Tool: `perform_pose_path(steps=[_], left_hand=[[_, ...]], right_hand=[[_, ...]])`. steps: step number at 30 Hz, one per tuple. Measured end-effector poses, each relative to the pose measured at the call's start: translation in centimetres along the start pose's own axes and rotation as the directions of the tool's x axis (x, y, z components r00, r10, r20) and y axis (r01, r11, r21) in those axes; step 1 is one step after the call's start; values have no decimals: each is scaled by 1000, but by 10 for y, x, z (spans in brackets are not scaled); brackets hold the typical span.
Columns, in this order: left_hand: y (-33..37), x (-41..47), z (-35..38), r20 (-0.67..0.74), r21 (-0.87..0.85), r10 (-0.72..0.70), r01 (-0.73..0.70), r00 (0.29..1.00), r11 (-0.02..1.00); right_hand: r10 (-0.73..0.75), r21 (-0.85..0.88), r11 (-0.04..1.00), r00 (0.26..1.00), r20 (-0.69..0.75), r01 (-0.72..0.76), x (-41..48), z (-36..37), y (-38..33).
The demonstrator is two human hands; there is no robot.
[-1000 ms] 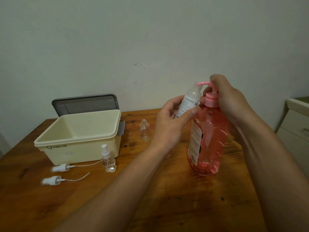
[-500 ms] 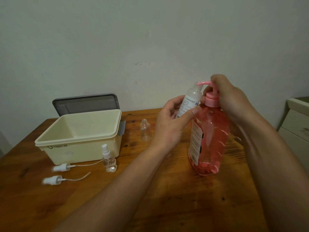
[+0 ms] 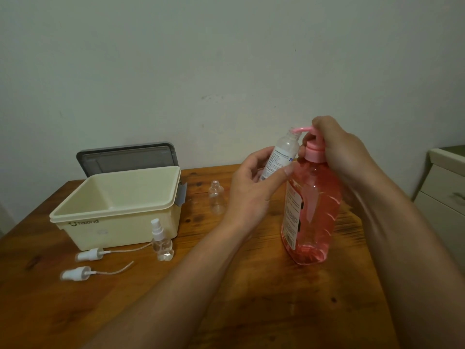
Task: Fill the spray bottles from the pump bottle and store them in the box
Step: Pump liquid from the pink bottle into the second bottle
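Barely anything has moved since a second ago: the right hand (image 3: 344,157) still sits clenched over the pink pump bottle (image 3: 310,210) head, spout in the mouth of the labelled spray bottle (image 3: 281,154) the left hand (image 3: 254,192) grips, tilted. Cream box (image 3: 118,210) sits open at left on the surface (image 3: 251,298), a capped little spray bottle (image 3: 161,241) just beside it.

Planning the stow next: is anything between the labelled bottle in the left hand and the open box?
Nothing visible blocks it. The labelled bottle in the left hand has open air over to the box; the capless bottle stands low on the table between them.
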State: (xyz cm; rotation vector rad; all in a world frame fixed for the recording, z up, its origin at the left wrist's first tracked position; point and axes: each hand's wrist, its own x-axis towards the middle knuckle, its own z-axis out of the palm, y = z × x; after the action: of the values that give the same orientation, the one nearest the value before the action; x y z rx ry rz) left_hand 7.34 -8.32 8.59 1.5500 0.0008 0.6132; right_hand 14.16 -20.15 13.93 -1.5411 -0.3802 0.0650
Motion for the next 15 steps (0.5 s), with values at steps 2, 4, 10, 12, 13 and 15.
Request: perform_pose_path(steps=[2,4,10,12,13,15], left_hand=[[1,0,0,3,3,10,-10,1000,1000],[2,0,0,10,6,13,-13,1000,1000],[4,-1,1,10,11,25,-25,1000,1000],[4,-1,1,5,5,19,-19,1000,1000],[3,-1,1,3,4,17,-17,1000,1000],[3,-2,0,0,6,12,-12,1000,1000]], right_hand=[[4,-6,1000,1000,-6,-4,0,0,1],[12,-5,1000,1000,-3,-12,1,-1,1],[0,-2,1000,1000,9,0,1,-3,2],[-4,1,1000,1000,14,4,-1,-2,0],[-6,2,1000,1000,14,6,-1,-2,-1],[-6,16,1000,1000,10,6,-1,-1,0]])
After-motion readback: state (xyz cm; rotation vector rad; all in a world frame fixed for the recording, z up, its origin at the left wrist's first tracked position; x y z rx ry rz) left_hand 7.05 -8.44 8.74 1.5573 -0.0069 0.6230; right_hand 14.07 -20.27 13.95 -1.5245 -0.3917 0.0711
